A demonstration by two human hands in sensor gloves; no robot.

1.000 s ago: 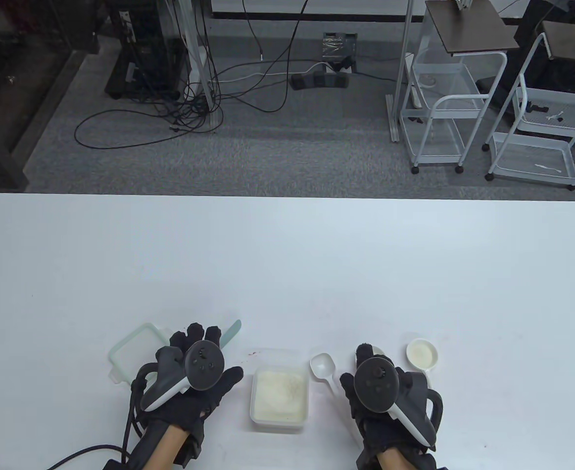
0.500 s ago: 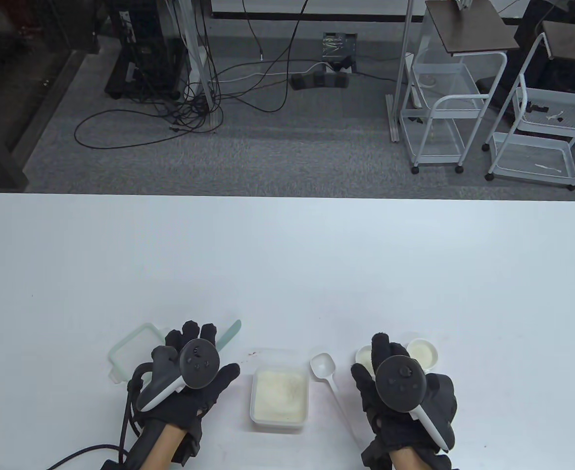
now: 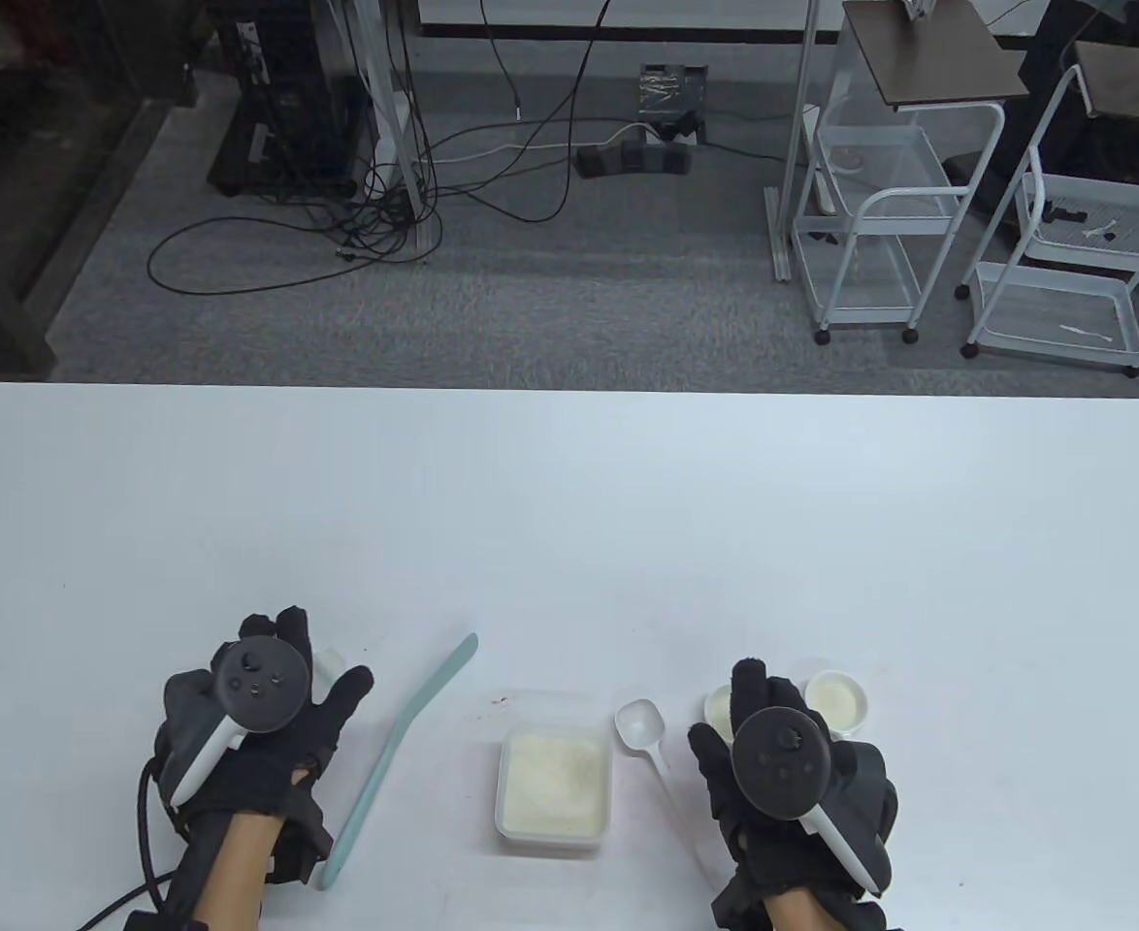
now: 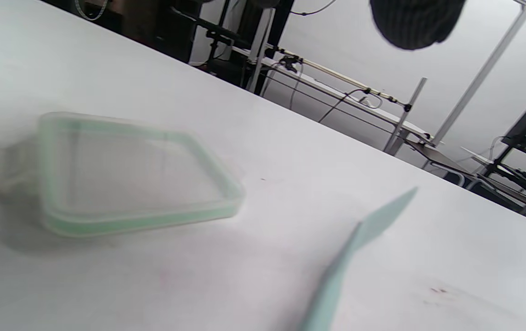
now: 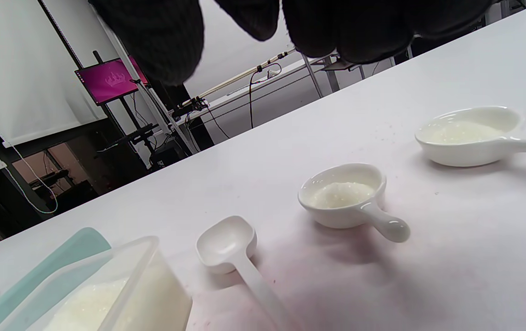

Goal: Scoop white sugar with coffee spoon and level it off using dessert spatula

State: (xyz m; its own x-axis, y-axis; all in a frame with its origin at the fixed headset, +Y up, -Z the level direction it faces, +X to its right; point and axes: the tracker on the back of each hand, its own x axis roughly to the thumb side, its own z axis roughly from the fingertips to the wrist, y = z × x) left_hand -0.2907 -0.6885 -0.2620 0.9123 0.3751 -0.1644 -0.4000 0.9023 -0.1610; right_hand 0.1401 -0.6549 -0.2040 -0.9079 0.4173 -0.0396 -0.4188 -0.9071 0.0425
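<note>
An open clear box of white sugar [image 3: 555,787] [image 5: 106,294] stands near the table's front edge. Right of it lies a white coffee spoon [image 3: 639,725] [image 5: 227,240], its bowl empty. The long pale-green dessert spatula [image 3: 395,752] [image 4: 359,234] lies free on the table left of the box. My left hand [image 3: 332,703] hovers left of the spatula, fingers spread, holding nothing. My right hand [image 3: 725,776] hangs right of the spoon's handle; its fingers [image 5: 152,37] hold nothing.
The box's green-rimmed lid [image 4: 129,184] lies flat under my left hand; only a corner [image 3: 330,665] shows from above. Two small white handled cups with sugar [image 5: 341,195] [image 5: 465,133] stand beyond my right hand. The white table [image 3: 569,504] stretches away beyond.
My left hand has slid left off the spatula and now sits over the lid, leaving the whole spatula in sight. My right hand shifted slightly right and forward, then stayed.
</note>
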